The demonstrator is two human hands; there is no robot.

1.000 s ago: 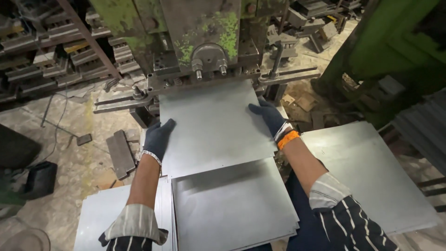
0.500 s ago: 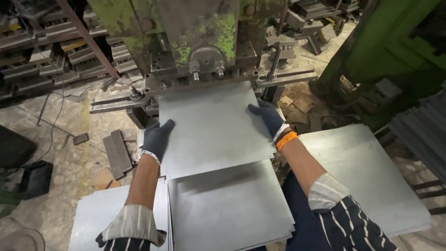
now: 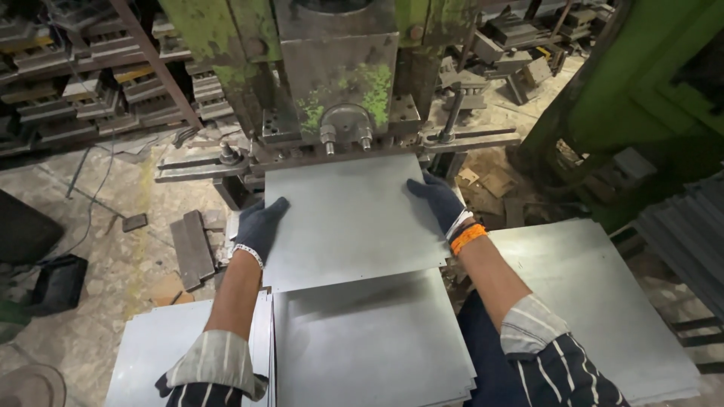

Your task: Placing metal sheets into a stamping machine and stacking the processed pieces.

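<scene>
Left hand [image 3: 260, 226], dark glove, grips left edge of metal sheet [image 3: 348, 222]. Right hand [image 3: 437, 202], dark glove with orange wristband [image 3: 468, 238], grips right edge. Sheet lies flat, far edge under green press [image 3: 335, 83]. Stack of sheets [image 3: 369, 347] just below, near person. More sheets on both sides: left [image 3: 158, 347], right [image 3: 596, 301].

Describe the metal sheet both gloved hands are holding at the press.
The metal sheet is a flat, roughly square plate of dull grey metal, smooth and unpainted. It lies level, its far edge under the green press, its near edge overlapping the stack of sheets. The left hand grips its left edge and the right hand its right edge, both in dark gloves.
</scene>
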